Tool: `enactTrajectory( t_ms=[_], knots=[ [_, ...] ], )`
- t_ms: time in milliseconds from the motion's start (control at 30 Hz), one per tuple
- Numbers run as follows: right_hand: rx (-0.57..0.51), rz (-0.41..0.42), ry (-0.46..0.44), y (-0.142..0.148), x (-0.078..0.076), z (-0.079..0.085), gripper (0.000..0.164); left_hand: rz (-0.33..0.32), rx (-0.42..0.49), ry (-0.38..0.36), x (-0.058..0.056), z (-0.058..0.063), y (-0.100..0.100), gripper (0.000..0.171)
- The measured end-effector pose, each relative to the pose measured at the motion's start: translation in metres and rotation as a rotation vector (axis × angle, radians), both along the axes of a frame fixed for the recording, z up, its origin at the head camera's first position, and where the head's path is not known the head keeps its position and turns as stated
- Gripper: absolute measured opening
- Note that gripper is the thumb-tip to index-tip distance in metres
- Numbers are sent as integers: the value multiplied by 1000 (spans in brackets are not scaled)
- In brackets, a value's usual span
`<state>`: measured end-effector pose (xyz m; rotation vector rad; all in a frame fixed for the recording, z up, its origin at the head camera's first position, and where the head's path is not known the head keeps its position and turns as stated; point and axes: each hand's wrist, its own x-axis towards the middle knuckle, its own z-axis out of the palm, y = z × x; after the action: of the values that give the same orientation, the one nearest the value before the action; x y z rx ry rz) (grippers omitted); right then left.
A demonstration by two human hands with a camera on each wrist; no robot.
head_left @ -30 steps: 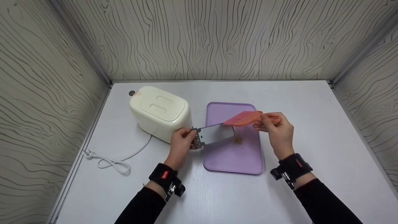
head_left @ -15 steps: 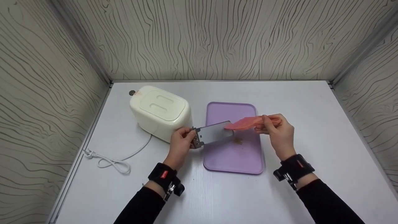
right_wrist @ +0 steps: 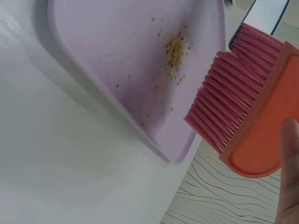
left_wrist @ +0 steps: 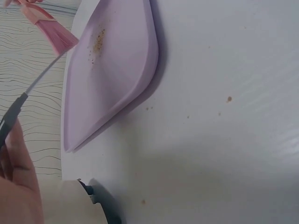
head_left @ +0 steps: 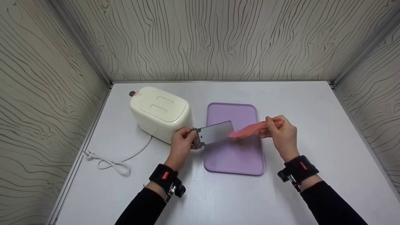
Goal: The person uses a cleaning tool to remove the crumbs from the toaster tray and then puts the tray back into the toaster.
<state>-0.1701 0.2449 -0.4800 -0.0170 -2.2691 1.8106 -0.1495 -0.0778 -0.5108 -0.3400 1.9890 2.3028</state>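
Note:
My left hand point(head_left: 181, 146) pinches the dark slotted end of a flat metal crumb tray point(head_left: 216, 132), tilted above a purple tray point(head_left: 232, 161). In my right hand point(head_left: 283, 137) is a small orange brush point(head_left: 250, 129), its handle gripped between thumb and fingers. Pink bristles point(right_wrist: 231, 93) meet the far end of the crumb tray in the right wrist view. Below them, a small heap of brown crumbs point(right_wrist: 175, 50) lies on the purple tray, with loose bits scattered around it.
A cream toaster point(head_left: 161, 115) stands left of the purple tray, close behind my left hand. Its white cord and plug point(head_left: 107, 161) lie looped on the table at the left. A few stray crumbs point(left_wrist: 229, 99) dot the white tabletop. Patterned walls enclose the back and sides.
The brush has swept down and toward me, from the crumb tray's upper far corner along its end edge. My right hand shifted slightly right; the left hand and crumb tray stay nearly still.

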Motion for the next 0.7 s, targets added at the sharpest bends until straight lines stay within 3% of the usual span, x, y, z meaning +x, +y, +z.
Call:
enactTrajectory(
  t_ms=[400,700],
  knots=[
    [13,-15,0,3,3,4,34,25,14,-28,0,3,3,16],
    [-36,-58,44,5,5,6,31,32,14,-39,0,3,3,15]
  ],
)
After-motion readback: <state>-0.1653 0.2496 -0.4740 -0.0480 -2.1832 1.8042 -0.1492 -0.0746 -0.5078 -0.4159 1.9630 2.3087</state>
